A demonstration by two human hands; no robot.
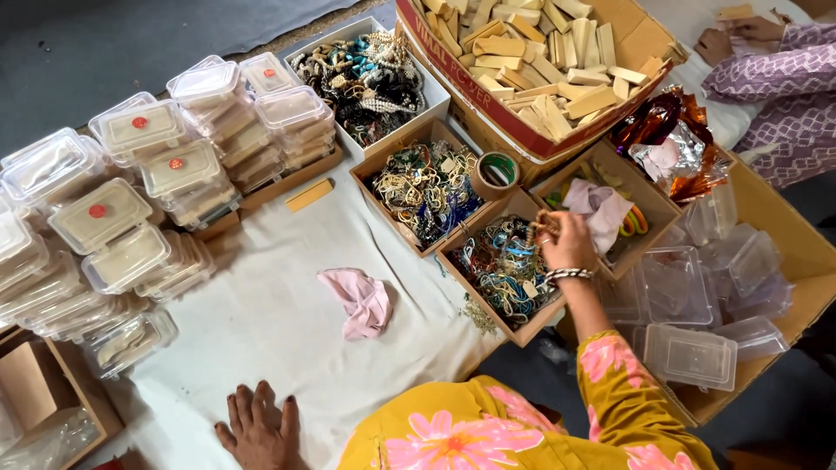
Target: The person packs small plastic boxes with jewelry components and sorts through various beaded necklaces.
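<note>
A short strand of beige beads (542, 224) is held up, bunched and dangling, above a brown cardboard box (488, 306). The box is filled with tangled blue, green and gold bead jewellery (501, 265) and is set among similar boxes.

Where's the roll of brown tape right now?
In the head view, the brown tape roll sits right of centre on the corner between two cardboard trays of jewellery, just below the big box of wooden blocks.
</note>
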